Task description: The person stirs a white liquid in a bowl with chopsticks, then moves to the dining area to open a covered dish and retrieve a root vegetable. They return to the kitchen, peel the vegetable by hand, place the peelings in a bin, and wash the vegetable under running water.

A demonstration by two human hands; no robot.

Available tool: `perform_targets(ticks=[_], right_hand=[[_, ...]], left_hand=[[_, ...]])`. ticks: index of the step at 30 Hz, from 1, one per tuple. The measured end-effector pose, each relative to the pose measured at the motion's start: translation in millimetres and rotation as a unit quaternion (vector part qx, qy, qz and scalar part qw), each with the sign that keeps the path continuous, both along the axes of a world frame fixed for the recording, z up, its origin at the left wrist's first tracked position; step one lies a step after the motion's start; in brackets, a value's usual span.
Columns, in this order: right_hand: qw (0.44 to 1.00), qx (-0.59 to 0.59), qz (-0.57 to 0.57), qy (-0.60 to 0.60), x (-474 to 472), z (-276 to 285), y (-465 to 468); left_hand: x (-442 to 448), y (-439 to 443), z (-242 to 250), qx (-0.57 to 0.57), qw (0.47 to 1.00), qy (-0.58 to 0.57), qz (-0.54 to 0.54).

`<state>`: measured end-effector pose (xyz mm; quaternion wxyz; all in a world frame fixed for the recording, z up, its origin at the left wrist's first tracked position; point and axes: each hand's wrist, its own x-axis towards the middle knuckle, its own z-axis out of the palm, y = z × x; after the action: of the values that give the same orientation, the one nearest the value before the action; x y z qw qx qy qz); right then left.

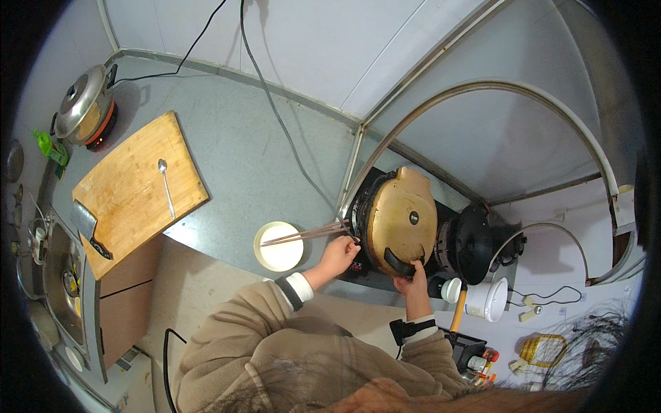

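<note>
A round electric griddle with a scuffed gold lid [403,222] rests on the counter at the right, its lid down. My right hand [412,288] grips its front edge, the thumb beside the black handle [397,262]. At the griddle's left side, the fingers of my left hand [338,255] pinch the lower end of a dark power cord [289,137]; the exact contact is small and partly hidden. Just left of that hand, brown chopsticks [304,236] lie across a cream bowl [279,255].
A wooden cutting board [134,191] holds a spoon [166,188] and a cleaver [89,227]. Behind it stands a lidded steel pot [85,111]. A sink [64,289] is at far left. Right of the griddle are a black wok [472,245] and a white tub [485,299].
</note>
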<state>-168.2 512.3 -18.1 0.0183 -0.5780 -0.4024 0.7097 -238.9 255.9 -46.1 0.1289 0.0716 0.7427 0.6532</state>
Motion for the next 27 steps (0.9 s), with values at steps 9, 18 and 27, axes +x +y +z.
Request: perform_targets(ticks=[9,18,27], right_hand=[[0.999,-0.017,0.01,-0.043,-8.7,-11.1,16.5],[1.0,-0.007,0.005,-0.017,-6.5,4.3,0.5],[0.995,0.057,0.087,-0.009,6.5,4.5,-4.5]], left_hand=[[0.7,16.2,0.2,-0.028,0.998,0.045,0.024],[-2.5,22.3,-9.0,-0.089,0.992,0.056,0.064],[-2.4,30.9,-14.6,-0.094,0.989,0.081,0.075]])
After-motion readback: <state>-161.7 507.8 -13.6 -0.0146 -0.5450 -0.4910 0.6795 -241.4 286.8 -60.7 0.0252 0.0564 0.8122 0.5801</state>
